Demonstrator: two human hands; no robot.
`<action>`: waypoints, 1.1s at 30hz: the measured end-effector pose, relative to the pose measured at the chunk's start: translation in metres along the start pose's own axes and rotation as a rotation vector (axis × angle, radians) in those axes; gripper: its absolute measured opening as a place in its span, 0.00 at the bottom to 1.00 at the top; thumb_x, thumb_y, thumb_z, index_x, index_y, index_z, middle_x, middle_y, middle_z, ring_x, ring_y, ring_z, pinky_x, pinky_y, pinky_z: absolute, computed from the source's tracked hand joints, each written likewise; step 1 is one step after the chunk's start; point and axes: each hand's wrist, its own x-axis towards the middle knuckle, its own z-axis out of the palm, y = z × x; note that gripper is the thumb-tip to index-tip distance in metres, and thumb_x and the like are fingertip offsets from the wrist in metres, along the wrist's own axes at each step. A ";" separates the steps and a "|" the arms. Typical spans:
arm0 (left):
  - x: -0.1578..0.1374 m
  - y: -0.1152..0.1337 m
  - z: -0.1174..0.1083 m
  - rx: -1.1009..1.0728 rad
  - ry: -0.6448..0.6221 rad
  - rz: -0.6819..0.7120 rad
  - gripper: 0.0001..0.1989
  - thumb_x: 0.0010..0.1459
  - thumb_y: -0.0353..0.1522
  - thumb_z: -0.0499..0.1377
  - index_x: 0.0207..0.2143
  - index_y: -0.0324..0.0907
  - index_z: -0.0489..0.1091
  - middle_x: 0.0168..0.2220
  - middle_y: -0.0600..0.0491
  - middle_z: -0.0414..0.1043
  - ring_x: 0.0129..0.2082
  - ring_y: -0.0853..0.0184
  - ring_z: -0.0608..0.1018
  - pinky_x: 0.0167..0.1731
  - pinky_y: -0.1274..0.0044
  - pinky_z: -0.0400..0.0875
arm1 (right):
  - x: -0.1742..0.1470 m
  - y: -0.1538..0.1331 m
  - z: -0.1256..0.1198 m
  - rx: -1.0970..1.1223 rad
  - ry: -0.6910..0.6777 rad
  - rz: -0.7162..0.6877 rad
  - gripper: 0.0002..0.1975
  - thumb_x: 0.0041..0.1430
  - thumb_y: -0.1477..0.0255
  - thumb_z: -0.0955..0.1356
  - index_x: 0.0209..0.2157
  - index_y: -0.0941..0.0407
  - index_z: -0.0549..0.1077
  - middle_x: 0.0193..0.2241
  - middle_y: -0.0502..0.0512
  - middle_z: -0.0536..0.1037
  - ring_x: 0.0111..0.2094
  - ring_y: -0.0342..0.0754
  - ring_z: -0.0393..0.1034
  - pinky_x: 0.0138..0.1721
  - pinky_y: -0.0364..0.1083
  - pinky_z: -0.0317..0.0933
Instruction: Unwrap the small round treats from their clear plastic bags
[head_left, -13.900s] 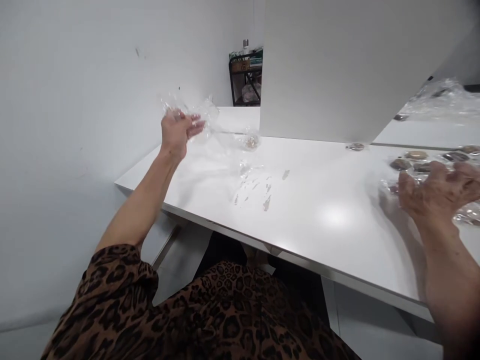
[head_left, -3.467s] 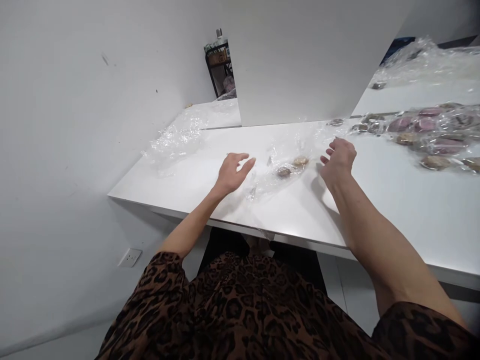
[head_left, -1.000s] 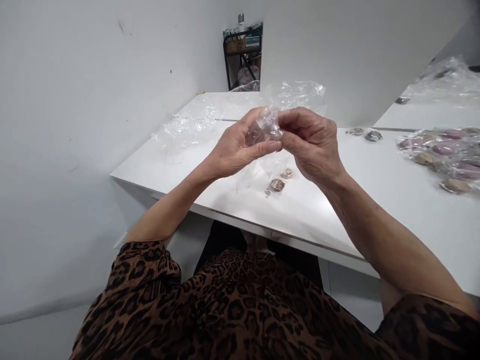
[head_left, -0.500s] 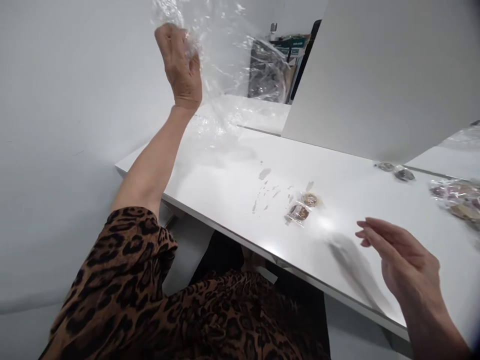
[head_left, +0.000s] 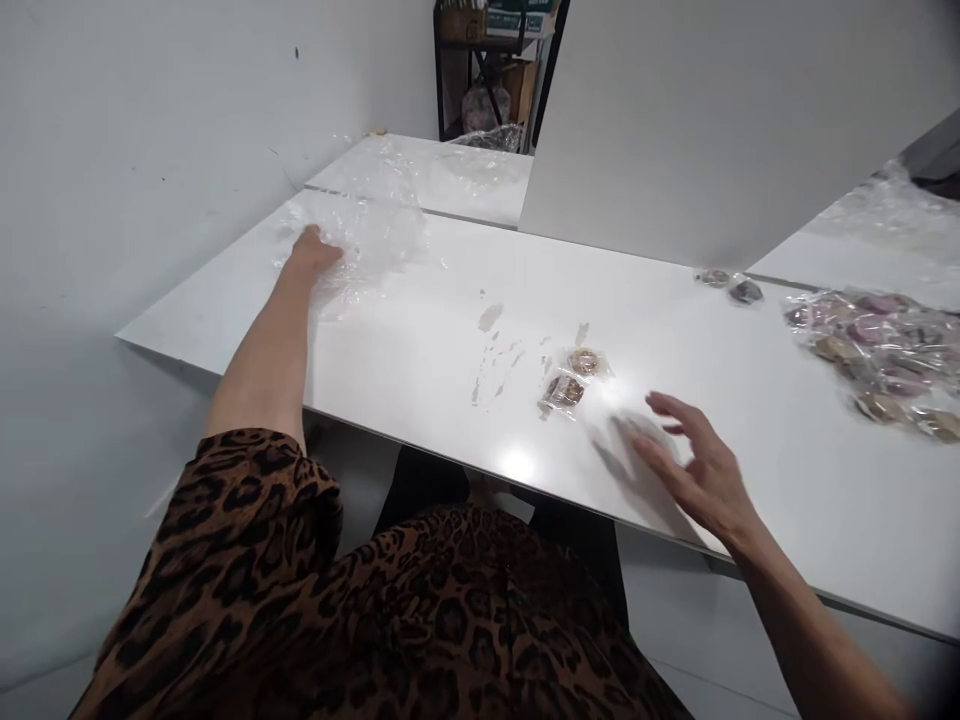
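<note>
My left hand is at the far left of the table, down at the edge of a thin, crumpled clear plastic bag. Its thumb shows, while the fingertips are partly lost in the film; the hand appears closed on the plastic. My right hand hovers over the white table, fingers apart and holding nothing. Just left of it lie two small clear-wrapped packets, one with a pale golden round piece and one with a brown piece.
Many wrapped pieces, pink and tan, lie in a spread pile at the right. Two small packets sit by a tall white panel. More clear film lies behind. A dark shelf stands at the back.
My left hand has come down from above the table with the plastic bag, which now rests on the surface. My right hand has moved left, nearer the two packets, with its fingers more spread.
</note>
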 end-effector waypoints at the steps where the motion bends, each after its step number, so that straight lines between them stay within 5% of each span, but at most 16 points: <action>1: -0.005 0.007 -0.007 -0.066 0.025 -0.113 0.36 0.63 0.24 0.63 0.64 0.20 0.45 0.63 0.23 0.61 0.61 0.54 0.71 0.61 0.48 0.66 | 0.014 -0.005 0.009 -0.052 -0.023 -0.105 0.40 0.61 0.40 0.66 0.65 0.51 0.66 0.63 0.67 0.69 0.60 0.66 0.68 0.55 0.66 0.70; 4: -0.030 0.031 -0.026 -0.251 0.256 -0.329 0.38 0.70 0.31 0.59 0.70 0.37 0.36 0.71 0.31 0.48 0.67 0.59 0.64 0.67 0.53 0.58 | 0.057 -0.019 0.039 -0.222 -0.133 -0.295 0.50 0.57 0.33 0.62 0.71 0.49 0.57 0.72 0.67 0.54 0.70 0.73 0.51 0.63 0.74 0.56; 8: -0.083 0.045 -0.033 -0.206 0.490 -0.108 0.38 0.63 0.23 0.60 0.68 0.42 0.43 0.74 0.39 0.45 0.73 0.58 0.54 0.70 0.51 0.49 | 0.094 -0.032 0.066 -0.361 -0.261 -0.310 0.45 0.60 0.34 0.58 0.68 0.48 0.62 0.70 0.67 0.57 0.69 0.74 0.50 0.62 0.73 0.55; 13: -0.148 0.026 0.004 -0.228 0.423 0.325 0.40 0.57 0.26 0.65 0.66 0.35 0.47 0.70 0.36 0.53 0.71 0.58 0.58 0.73 0.61 0.52 | 0.093 -0.030 0.065 -0.357 -0.201 -0.417 0.28 0.69 0.47 0.60 0.56 0.54 0.73 0.53 0.67 0.74 0.53 0.64 0.67 0.53 0.64 0.64; 19: -0.197 0.009 0.051 -0.300 0.228 0.405 0.39 0.55 0.38 0.66 0.65 0.43 0.53 0.66 0.36 0.57 0.65 0.50 0.68 0.66 0.55 0.62 | 0.065 0.025 0.035 -0.190 0.003 -0.466 0.16 0.70 0.65 0.61 0.51 0.57 0.74 0.43 0.65 0.78 0.39 0.51 0.74 0.36 0.48 0.69; 26: -0.196 0.009 0.053 -0.248 0.243 0.401 0.34 0.56 0.41 0.64 0.63 0.44 0.58 0.63 0.38 0.61 0.64 0.49 0.68 0.64 0.55 0.64 | 0.122 0.135 -0.086 -0.448 0.230 -0.012 0.27 0.69 0.63 0.62 0.59 0.68 0.73 0.53 0.77 0.74 0.51 0.59 0.73 0.45 0.53 0.64; 30: -0.197 0.008 0.051 -0.193 0.255 0.410 0.33 0.56 0.39 0.63 0.62 0.43 0.59 0.63 0.37 0.62 0.65 0.49 0.67 0.63 0.55 0.65 | 0.153 0.179 -0.145 -0.516 0.293 0.258 0.51 0.61 0.47 0.66 0.70 0.73 0.57 0.64 0.91 0.60 0.69 0.75 0.53 0.55 0.64 0.54; 33: -0.199 0.005 0.051 -0.174 0.293 0.420 0.32 0.56 0.37 0.62 0.61 0.42 0.60 0.63 0.37 0.63 0.63 0.48 0.68 0.61 0.55 0.68 | 0.131 0.202 -0.164 -0.463 0.392 0.618 0.70 0.44 0.41 0.75 0.74 0.69 0.47 0.68 0.97 0.48 0.72 0.82 0.43 0.53 0.70 0.51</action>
